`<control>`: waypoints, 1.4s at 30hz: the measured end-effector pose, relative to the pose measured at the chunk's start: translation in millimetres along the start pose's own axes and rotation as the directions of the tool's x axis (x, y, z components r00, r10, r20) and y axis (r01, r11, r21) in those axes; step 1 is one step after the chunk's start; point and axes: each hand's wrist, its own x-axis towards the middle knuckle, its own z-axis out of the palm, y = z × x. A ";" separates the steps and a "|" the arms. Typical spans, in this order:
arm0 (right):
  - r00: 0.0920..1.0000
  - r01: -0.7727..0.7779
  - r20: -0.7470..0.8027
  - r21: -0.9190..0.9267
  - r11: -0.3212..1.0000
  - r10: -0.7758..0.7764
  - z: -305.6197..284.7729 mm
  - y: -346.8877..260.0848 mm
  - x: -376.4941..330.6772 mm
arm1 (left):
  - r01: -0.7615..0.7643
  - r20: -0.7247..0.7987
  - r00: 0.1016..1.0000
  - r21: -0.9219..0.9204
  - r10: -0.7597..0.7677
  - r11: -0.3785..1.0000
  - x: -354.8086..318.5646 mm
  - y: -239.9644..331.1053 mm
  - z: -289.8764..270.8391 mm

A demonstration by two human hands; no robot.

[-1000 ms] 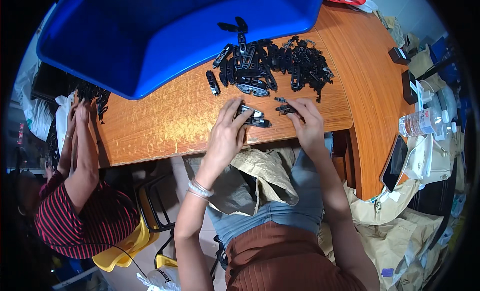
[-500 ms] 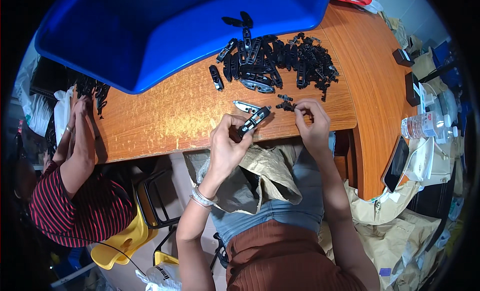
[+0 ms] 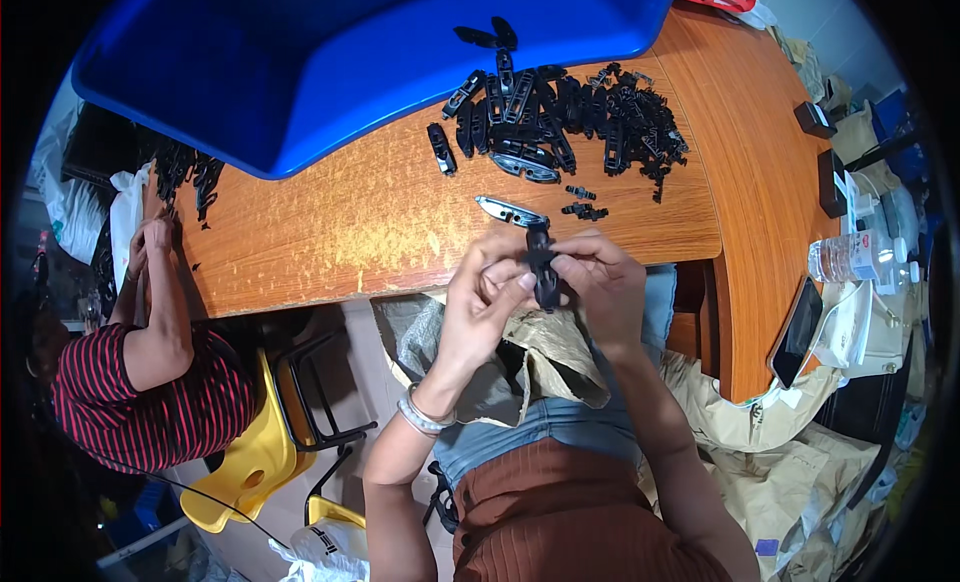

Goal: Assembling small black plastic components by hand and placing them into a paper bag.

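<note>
Just beyond the table's near edge, my left hand [image 3: 480,307] grips a long black plastic housing [image 3: 541,280], thumb along its side. The fingers of my right hand [image 3: 608,287] are pinched against the housing's upper right side; whatever they hold there is too blurred and small to make out. Behind the housing lies a slim silver-and-black curved piece [image 3: 505,211] on the table. Two small black clips [image 3: 584,211] rest a little beyond my right hand. Farther back is a pile of long black housings [image 3: 520,107], with a heap of small black clips [image 3: 645,122] on its right.
A big blue bin [image 3: 330,122] stands at the back left of the wooden table [image 3: 350,222]. To the right are a phone [image 3: 797,330] and a plastic bottle [image 3: 845,255]. A co-worker in a striped shirt [image 3: 160,392] sits at the left. Brown paper [image 3: 560,352] covers my lap.
My right hand has moved left from the small clips to the housing. The housing in my left hand has shifted right and turned more upright. The view has shifted slightly.
</note>
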 end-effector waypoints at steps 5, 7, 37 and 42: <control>0.993 -0.006 0.117 -0.196 0.981 0.030 -9.7 -10.6 -2.0 | 0.099 0.146 0.984 0.033 -0.103 0.995 3.4 8.4 -11.5; 0.993 0.085 0.098 -0.273 0.958 -0.060 -10.5 -13.2 -2.3 | 0.068 0.092 0.992 0.188 -0.086 0.980 -0.7 9.1 -13.5; 0.810 0.517 0.391 -0.829 0.216 -0.437 -55.7 13.5 46.8 | -0.023 -0.080 0.992 0.627 0.095 0.779 45.6 20.4 -17.5; 0.799 0.564 0.449 -0.790 0.242 -0.400 -55.4 14.0 46.6 | -0.325 0.342 0.922 0.938 0.180 -0.121 64.0 12.9 -33.1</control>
